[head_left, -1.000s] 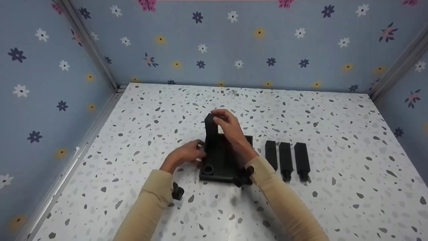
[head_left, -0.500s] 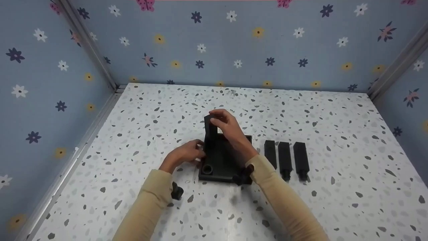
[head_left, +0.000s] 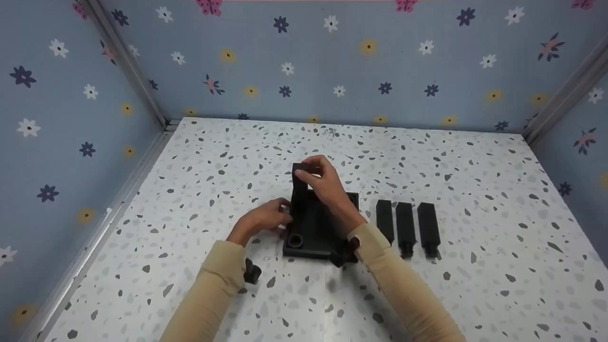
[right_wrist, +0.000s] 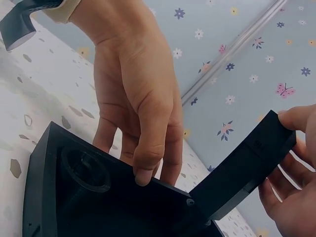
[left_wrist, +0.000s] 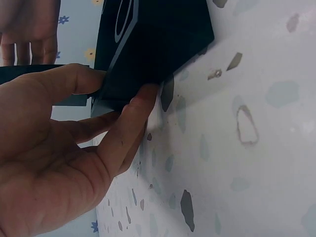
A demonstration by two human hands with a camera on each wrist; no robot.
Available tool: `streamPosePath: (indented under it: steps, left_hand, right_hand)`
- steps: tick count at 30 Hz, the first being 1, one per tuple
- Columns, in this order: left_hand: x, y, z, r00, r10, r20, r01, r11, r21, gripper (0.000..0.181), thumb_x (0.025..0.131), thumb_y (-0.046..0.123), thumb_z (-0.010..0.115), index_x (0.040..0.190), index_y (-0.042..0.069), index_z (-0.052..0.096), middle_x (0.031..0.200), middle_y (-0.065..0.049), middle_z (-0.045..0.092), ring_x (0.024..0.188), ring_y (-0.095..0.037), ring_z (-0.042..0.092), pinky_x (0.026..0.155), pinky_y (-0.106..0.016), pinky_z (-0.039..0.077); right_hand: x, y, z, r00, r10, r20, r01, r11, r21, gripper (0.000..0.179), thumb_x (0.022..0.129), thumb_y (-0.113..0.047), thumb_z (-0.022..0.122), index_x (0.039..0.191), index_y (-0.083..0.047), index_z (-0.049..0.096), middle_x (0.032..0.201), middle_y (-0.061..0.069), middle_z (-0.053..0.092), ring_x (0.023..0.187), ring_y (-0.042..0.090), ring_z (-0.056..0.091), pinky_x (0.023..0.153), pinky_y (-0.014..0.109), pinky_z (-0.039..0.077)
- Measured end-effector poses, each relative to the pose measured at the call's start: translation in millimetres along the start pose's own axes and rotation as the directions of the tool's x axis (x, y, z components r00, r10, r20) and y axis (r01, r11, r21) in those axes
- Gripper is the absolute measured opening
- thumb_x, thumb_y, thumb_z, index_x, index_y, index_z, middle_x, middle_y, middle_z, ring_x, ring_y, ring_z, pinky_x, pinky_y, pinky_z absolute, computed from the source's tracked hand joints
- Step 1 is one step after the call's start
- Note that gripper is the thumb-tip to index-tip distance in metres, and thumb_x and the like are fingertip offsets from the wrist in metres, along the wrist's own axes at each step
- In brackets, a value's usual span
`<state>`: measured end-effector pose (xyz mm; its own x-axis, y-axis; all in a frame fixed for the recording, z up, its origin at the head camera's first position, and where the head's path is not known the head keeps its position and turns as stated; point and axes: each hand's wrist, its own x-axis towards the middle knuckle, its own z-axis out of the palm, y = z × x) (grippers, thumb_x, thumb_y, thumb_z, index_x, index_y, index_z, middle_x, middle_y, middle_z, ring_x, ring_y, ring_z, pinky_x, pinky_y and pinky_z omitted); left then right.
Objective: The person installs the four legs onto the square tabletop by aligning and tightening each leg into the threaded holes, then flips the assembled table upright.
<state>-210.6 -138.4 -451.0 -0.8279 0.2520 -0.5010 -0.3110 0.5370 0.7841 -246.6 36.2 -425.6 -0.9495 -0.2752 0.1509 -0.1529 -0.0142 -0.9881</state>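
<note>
A square black tabletop (head_left: 313,221) lies underside up, with a raised rim and a round socket (head_left: 295,241) at its near left corner. At the far left corner a black square table leg (head_left: 299,187) stands upright. My right hand (head_left: 327,183) pinches the top of this leg between thumb and fingers. My left hand (head_left: 265,217) grips the tabletop's left rim, thumb over the edge (left_wrist: 111,74) and fingers against the outer side. In the right wrist view the foot of the leg (right_wrist: 242,173) meets the corner; its end there is hidden.
To the right lie three more black legs (head_left: 405,223), side by side, with threaded stubs showing on two of them. Flower-patterned walls (head_left: 332,61) enclose the speckled white table (head_left: 498,213) at the back and sides.
The upright leg has turned about its own length, a flat face now showing where a corner edge was. My right thumb has moved slightly left with it; my left hand keeps its place.
</note>
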Motion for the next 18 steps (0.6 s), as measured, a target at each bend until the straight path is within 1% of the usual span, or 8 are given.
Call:
streamPosePath:
  steps: [3,5,7,8,11,12,15,18]
  left_hand:
    - [-0.1,-0.5,-0.2,1.0,0.003,0.002,-0.003,1.0,-0.004,0.057,0.084,0.01,0.054,0.139,0.003,0.041,0.115,-0.014,0.058,0.099,-0.023,0.063,0.088,-0.038,0.053]
    - [-0.5,0.1,-0.2,1.0,0.008,0.002,-0.008,1.0,-0.012,0.057,0.084,0.009,0.054,0.139,0.003,0.041,0.115,-0.015,0.057,0.097,-0.023,0.063,0.087,-0.038,0.054]
    - [-0.5,-0.1,-0.5,1.0,0.013,0.001,-0.013,1.0,-0.008,0.057,0.084,0.009,0.054,0.139,0.002,0.04,0.115,-0.015,0.057,0.097,-0.023,0.063,0.086,-0.037,0.054]
    - [-0.9,-0.1,-0.4,1.0,0.015,-0.001,-0.015,1.0,0.0,0.057,0.084,0.009,0.055,0.139,0.003,0.041,0.115,-0.015,0.058,0.098,-0.023,0.063,0.087,-0.037,0.054]
    - [-0.7,-1.2,-0.6,1.0,0.029,-0.011,-0.029,0.999,0.037,0.057,0.084,0.012,0.056,0.138,0.003,0.042,0.117,-0.015,0.059,0.101,-0.024,0.063,0.087,-0.037,0.052]
    - [-0.6,-1.6,-0.6,0.999,0.032,-0.014,-0.032,0.998,0.051,0.056,0.084,0.013,0.056,0.138,0.004,0.043,0.118,-0.014,0.059,0.102,-0.024,0.063,0.087,-0.037,0.052]
    - [-0.4,-1.8,-0.1,0.999,0.037,-0.023,-0.035,0.997,0.072,0.056,0.085,0.014,0.057,0.138,0.005,0.044,0.12,-0.015,0.059,0.105,-0.025,0.063,0.087,-0.037,0.05]
    - [0.1,-1.2,0.4,0.999,0.034,-0.025,-0.032,0.996,0.08,0.055,0.085,0.014,0.057,0.138,0.005,0.043,0.122,-0.015,0.058,0.107,-0.025,0.063,0.089,-0.037,0.049]
  right_hand:
    - [-6.7,-12.8,1.4,1.0,0.01,0.003,-0.01,1.0,-0.021,0.038,0.089,-0.017,0.066,0.118,0.001,0.05,0.115,0.014,0.056,0.11,0.024,0.055,0.086,0.04,0.048]
    - [-10.7,-21.1,2.5,1.0,0.006,-0.007,-0.006,0.999,-0.04,0.037,0.089,-0.015,0.066,0.117,0.003,0.05,0.114,0.015,0.057,0.108,0.025,0.055,0.084,0.042,0.049]
    - [-11.4,-21.4,3.2,1.0,-0.006,-0.023,0.005,0.998,-0.064,0.037,0.088,-0.016,0.067,0.116,0.003,0.05,0.113,0.015,0.057,0.107,0.024,0.056,0.082,0.039,0.05]
    - [-11.3,-21.2,3.6,1.0,-0.008,-0.028,0.006,0.998,-0.067,0.038,0.088,-0.016,0.068,0.116,0.003,0.05,0.113,0.015,0.057,0.106,0.024,0.056,0.082,0.04,0.05]
    - [-11.2,-19.8,4.5,0.999,-0.007,-0.042,0.003,0.997,-0.08,0.042,0.087,-0.017,0.069,0.118,0.003,0.05,0.114,0.014,0.056,0.106,0.024,0.057,0.083,0.038,0.05]
    - [-11.2,-19.7,4.5,0.999,-0.006,-0.05,0.001,0.996,-0.086,0.042,0.088,-0.018,0.068,0.119,0.002,0.05,0.115,0.013,0.056,0.108,0.024,0.056,0.085,0.036,0.05]
    - [-10.6,-19.9,4.4,0.997,-0.012,-0.081,0.004,0.995,-0.096,0.038,0.092,-0.02,0.062,0.122,0.002,0.051,0.116,0.012,0.056,0.106,0.022,0.056,0.09,0.033,0.046]
    - [-9.7,-21.0,3.9,0.994,-0.026,-0.111,0.017,0.997,-0.08,0.032,0.095,-0.016,0.057,0.12,0.004,0.054,0.116,0.014,0.057,0.104,0.02,0.056,0.092,0.03,0.044]
